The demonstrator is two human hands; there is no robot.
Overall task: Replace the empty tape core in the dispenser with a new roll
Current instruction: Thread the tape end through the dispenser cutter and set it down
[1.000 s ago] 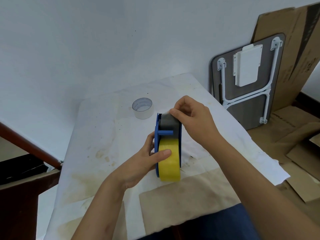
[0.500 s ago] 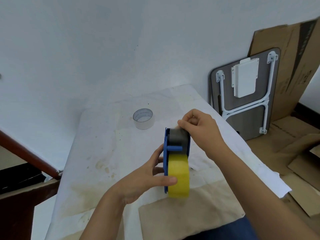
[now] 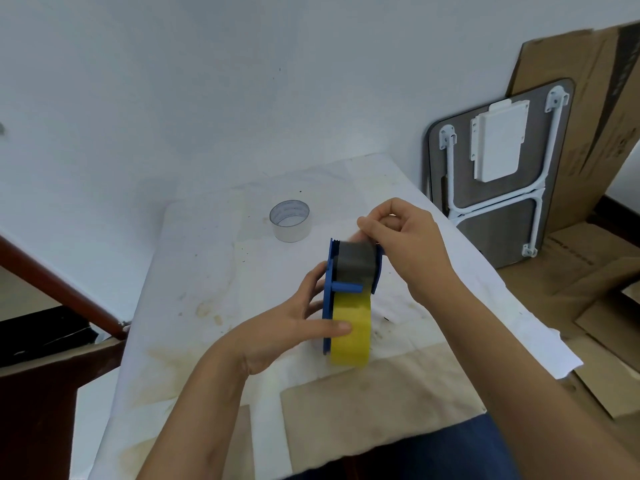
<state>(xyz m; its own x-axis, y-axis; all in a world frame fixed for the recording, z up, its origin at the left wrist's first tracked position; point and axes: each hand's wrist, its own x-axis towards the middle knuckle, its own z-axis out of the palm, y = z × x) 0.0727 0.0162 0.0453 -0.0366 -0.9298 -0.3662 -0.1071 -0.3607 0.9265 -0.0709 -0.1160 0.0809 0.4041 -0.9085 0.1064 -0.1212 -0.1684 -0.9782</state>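
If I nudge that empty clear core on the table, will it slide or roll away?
The empty core rests flat on one open end, so a nudge would probably slide it rather than roll it. It looks thin-walled and hollow, so likely very light and easy to knock. Tipped onto its side, it would probably roll across the paper-covered table.

Far end of the blue dispenser (image 3: pixel 328 299) behind the right hand's (image 3: pixel 408 244) pinched fingertips, grip there unclear
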